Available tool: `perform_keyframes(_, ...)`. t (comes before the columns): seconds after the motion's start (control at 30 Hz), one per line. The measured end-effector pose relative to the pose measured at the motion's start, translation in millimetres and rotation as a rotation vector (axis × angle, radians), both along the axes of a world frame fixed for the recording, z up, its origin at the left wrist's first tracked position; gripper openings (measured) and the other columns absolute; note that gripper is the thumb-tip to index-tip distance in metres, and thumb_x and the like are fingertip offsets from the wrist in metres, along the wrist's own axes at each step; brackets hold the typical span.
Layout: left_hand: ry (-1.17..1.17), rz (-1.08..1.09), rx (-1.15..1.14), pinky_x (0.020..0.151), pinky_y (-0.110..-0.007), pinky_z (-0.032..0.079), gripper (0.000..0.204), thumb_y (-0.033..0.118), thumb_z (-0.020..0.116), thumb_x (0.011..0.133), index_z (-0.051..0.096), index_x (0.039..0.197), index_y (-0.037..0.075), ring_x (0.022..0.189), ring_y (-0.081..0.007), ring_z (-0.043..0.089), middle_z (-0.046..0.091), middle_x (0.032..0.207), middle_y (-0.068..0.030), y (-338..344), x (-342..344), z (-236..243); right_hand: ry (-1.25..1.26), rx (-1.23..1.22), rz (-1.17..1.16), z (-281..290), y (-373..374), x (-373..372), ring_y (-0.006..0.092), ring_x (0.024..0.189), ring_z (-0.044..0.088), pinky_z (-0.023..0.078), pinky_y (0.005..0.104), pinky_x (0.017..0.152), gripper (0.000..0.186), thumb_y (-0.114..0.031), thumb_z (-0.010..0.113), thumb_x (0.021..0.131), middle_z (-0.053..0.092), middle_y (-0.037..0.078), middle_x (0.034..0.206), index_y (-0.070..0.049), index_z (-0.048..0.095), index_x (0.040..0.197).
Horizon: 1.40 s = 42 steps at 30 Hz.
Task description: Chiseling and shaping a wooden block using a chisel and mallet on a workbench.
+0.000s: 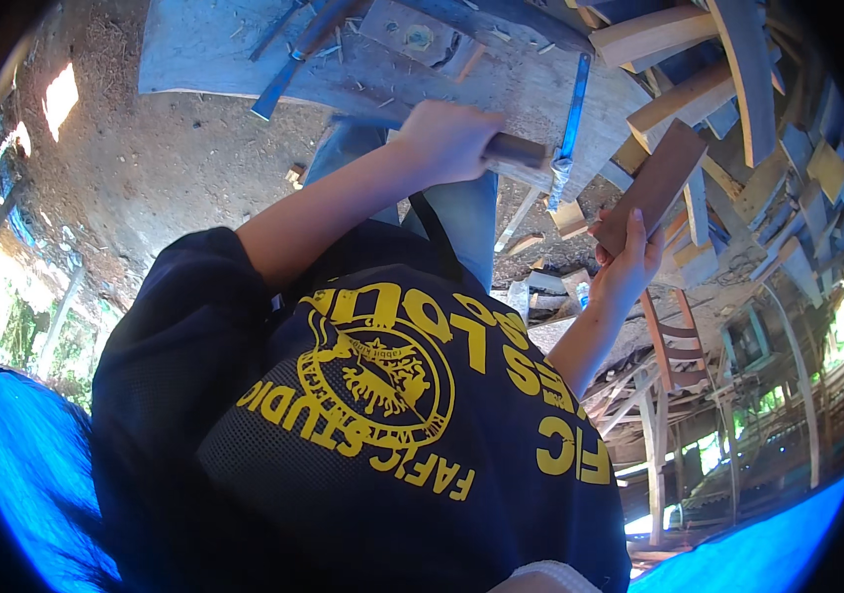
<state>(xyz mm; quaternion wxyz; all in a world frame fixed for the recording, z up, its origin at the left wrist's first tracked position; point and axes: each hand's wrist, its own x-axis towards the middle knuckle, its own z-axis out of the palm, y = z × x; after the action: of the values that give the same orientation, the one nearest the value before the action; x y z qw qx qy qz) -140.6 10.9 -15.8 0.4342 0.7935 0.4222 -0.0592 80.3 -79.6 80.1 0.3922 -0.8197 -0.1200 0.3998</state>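
My left hand (446, 140) is closed around a dark brown wooden piece (518, 150), whose blunt end juts out to the right; the rest of it is hidden in my fist. In my right hand (631, 254) is a flat rectangular wooden block (654, 188), tilted up to the right, thumb lying along its face. Between the two hands, on the pale work board (214, 54), rests a long, narrow, blue-tinted metal tool (573, 114) with a wrapped end. A chisel-like tool (283, 84) with a flared tip lies on the board's left part.
A wooden block with a round hole (422, 40) and scattered shavings lie on the board. Cut timber (738, 79) is heaped at the far right, reaching near my right hand. Beyond my right forearm stands a brown ladder-like wooden frame (674, 341). Bare ground (145, 178) spreads at left.
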Motion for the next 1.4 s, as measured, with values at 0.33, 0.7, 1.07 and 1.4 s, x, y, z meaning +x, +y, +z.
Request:
perform_keyframes(0.33, -0.479, -0.098, 0.114, 0.061, -0.042, 0.05, 0.023, 0.032, 0.07, 0.069, 0.061, 0.086, 0.02, 0.07, -0.0277, 0.066, 0.065, 0.07, -0.0029, 42, 73, 32, -0.114, 0.133, -0.042, 14, -3, -1, 0.0177, 0.057, 0.065, 0.035, 0.0189, 0.036, 0.035, -0.024, 0.061, 0.092, 0.067, 0.015, 0.08, -0.004, 0.049, 0.117)
perform_keyframes(0.7, -0.506, -0.057, 0.201, 0.06, -0.041, 0.049, 0.026, 0.033, 0.072, 0.068, 0.06, 0.089, 0.022, 0.069, -0.0268, 0.065, 0.063, 0.072, -0.0011, 42, 60, 6, -0.174, 0.066, -0.071, 17, -6, -9, 0.0171, 0.058, 0.063, 0.035, 0.018, 0.037, 0.037, -0.026, 0.062, 0.091, 0.066, 0.014, 0.081, -0.002, 0.048, 0.115)
perform_keyframes(1.07, -0.569, 0.014, 0.232, 0.06, -0.04, 0.049, 0.029, 0.03, 0.075, 0.065, 0.06, 0.088, 0.019, 0.069, -0.0265, 0.065, 0.063, 0.072, -0.0013, 43, 60, 2, -0.179, 0.063, -0.037, 15, -4, -16, 0.017, 0.057, 0.064, 0.035, 0.0177, 0.036, 0.037, -0.026, 0.063, 0.09, 0.066, 0.014, 0.079, -0.002, 0.05, 0.114)
perform_keyframes(1.4, -0.549, 0.037, 0.235, 0.06, -0.04, 0.05, 0.029, 0.027, 0.074, 0.063, 0.062, 0.088, 0.02, 0.07, -0.0259, 0.065, 0.064, 0.073, -0.0017, 43, 58, 1, -0.162, 0.061, -0.018, 12, -1, -16, 0.0179, 0.057, 0.063, 0.035, 0.0191, 0.036, 0.038, -0.025, 0.064, 0.09, 0.066, 0.015, 0.08, -0.001, 0.049, 0.115)
